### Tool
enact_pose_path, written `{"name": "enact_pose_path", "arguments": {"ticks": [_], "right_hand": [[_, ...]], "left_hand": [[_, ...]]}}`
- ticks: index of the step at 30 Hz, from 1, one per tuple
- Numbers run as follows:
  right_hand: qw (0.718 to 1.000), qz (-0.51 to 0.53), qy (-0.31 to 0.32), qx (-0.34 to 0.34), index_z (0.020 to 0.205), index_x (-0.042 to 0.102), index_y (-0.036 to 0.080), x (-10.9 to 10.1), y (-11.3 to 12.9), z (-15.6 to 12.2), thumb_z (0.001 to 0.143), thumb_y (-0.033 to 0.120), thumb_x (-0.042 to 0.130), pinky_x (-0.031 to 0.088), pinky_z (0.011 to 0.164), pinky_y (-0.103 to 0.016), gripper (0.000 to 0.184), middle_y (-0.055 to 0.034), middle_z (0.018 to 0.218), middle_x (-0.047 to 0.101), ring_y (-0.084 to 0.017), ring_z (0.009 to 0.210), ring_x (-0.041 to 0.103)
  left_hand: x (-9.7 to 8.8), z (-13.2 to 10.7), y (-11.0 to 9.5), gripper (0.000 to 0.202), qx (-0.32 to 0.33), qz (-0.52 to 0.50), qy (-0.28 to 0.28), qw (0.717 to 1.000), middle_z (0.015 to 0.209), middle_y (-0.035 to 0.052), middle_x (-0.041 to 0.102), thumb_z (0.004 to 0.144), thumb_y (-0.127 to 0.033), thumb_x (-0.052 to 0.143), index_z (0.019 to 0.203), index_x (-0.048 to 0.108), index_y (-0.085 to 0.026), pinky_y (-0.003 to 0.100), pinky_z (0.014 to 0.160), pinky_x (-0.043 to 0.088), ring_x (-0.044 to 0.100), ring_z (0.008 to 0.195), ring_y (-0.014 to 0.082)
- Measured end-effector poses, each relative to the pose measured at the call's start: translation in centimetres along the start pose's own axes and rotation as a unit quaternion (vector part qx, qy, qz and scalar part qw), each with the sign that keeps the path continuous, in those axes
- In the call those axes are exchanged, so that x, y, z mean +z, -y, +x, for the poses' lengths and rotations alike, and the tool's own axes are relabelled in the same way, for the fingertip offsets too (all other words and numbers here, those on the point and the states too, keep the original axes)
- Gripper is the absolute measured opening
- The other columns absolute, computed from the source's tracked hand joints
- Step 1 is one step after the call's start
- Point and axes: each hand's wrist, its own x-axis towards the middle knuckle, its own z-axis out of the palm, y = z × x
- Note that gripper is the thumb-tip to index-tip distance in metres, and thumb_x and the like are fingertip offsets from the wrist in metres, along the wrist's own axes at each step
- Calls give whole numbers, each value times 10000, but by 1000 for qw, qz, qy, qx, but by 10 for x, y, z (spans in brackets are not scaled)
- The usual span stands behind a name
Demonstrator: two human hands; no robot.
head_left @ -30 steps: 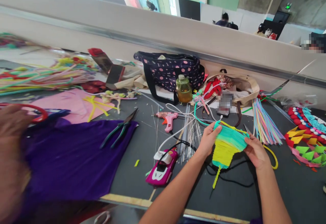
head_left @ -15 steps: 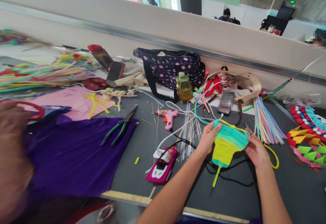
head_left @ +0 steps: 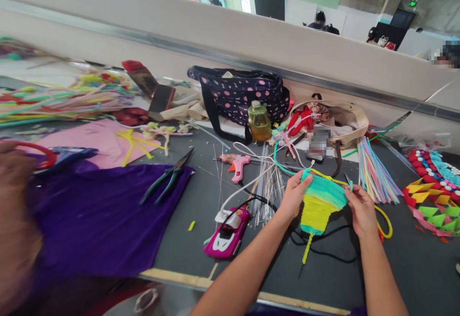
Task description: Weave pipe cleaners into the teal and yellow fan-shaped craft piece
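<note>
A teal and yellow pipe-cleaner piece (head_left: 319, 206), with a twisted yellow stem (head_left: 307, 249) at its bottom, hangs above the table between my hands. My left hand (head_left: 295, 194) is closed on its upper left corner, thumb on the front. My right hand (head_left: 360, 210) pinches the right edge, and a short teal pipe-cleaner end stands up between thumb and finger. A yellow pipe cleaner runs along the top edge. Behind the right hand a curved yellow length (head_left: 386, 225) lies on the table. The right fingertips partly hide what they grip.
A pink glue gun (head_left: 235, 163), magenta toy-like car (head_left: 230, 234), clear sticks (head_left: 268, 182) and green bottle (head_left: 259, 122) lie left of my hands. Pastel pipe cleaners (head_left: 377, 172) are at right. Pliers (head_left: 168, 177) rest on purple cloth (head_left: 97, 225) beside another person's blurred hand (head_left: 14, 177).
My right hand has shifted and its fingers have drawn into a pinch, with a teal end now standing above them. My left hand keeps its hold on the pipe-cleaner piece.
</note>
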Motion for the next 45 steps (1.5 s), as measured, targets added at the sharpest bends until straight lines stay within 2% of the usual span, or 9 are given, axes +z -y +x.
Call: {"name": "enact_pose_path", "arguments": {"ticks": [4, 9, 12, 17, 23, 28, 32, 37, 45], "right_hand": [[991, -105, -40, -70, 793, 715, 206, -1, 0, 1, 639, 410, 778, 446, 738, -295, 263, -23, 809, 704, -185, 777, 606], [963, -225, -62, -136, 745, 660, 213, -5, 5, 0, 725, 481, 687, 370, 552, -260, 270, 27, 592, 580, -132, 551, 477], [953, -248, -79, -152, 720, 629, 216, -8, 6, 1, 718, 503, 688, 372, 548, -263, 294, 22, 601, 558, -136, 561, 475], [980, -146, -86, -102, 750, 611, 217, -10, 0, 5, 701, 488, 713, 420, 541, -261, 294, 32, 599, 547, -130, 542, 491], [997, 12, -73, -19, 683, 582, 206, -12, 1, 7, 614, 383, 811, 363, 443, -198, 298, 64, 548, 547, -77, 457, 460], [986, 140, -8, 85, 728, 626, 205, -13, 2, 8, 600, 301, 835, 503, 553, -238, 263, 41, 655, 658, -115, 564, 602], [973, 197, 11, 122, 765, 663, 208, -14, -1, 9, 578, 266, 849, 547, 633, -263, 271, 25, 755, 708, -139, 663, 656], [977, 180, 17, 109, 793, 645, 217, -12, 3, 5, 605, 296, 838, 524, 595, -241, 280, 40, 736, 690, -125, 636, 638], [998, 15, -30, -46, 780, 562, 199, -9, 3, 4, 666, 415, 779, 361, 466, -200, 326, 61, 606, 541, -81, 487, 457]], "left_hand": [[-1, 1, 1, 342, 5, 6, -5, 1000, 722, 37, 695, 704, -367, 754, 936, 674, -130, 270, 658, 474, 631, 626, 158], [1, -1, 0, 325, 7, 11, -2, 1000, 710, 27, 689, 712, -363, 747, 933, 674, -137, 278, 648, 472, 624, 597, 157], [1, -1, 0, 306, 9, 17, -4, 1000, 699, 22, 684, 710, -355, 748, 912, 669, -139, 278, 642, 475, 624, 594, 158], [-1, 1, 0, 286, 6, 9, -3, 1000, 711, 31, 690, 707, -341, 751, 888, 663, -137, 287, 652, 490, 631, 601, 162], [-3, 3, -2, 301, -24, -35, 19, 999, 724, 47, 700, 697, -326, 768, 894, 662, -124, 261, 633, 497, 644, 602, 155], [-6, 6, -1, 321, -61, -65, 31, 995, 732, 55, 709, 679, -310, 786, 902, 655, -120, 260, 645, 515, 658, 603, 157], [-8, 8, 3, 342, -81, -85, 35, 992, 735, 63, 712, 675, -289, 793, 935, 655, -116, 270, 682, 522, 675, 649, 173], [-9, 9, 4, 335, -82, -88, 40, 992, 736, 62, 712, 681, -283, 790, 937, 654, -115, 272, 691, 522, 681, 675, 179], [-7, 6, -4, 379, -37, -44, 39, 998, 758, 56, 712, 673, -335, 793, 958, 659, -123, 261, 648, 516, 667, 631, 163]]}}
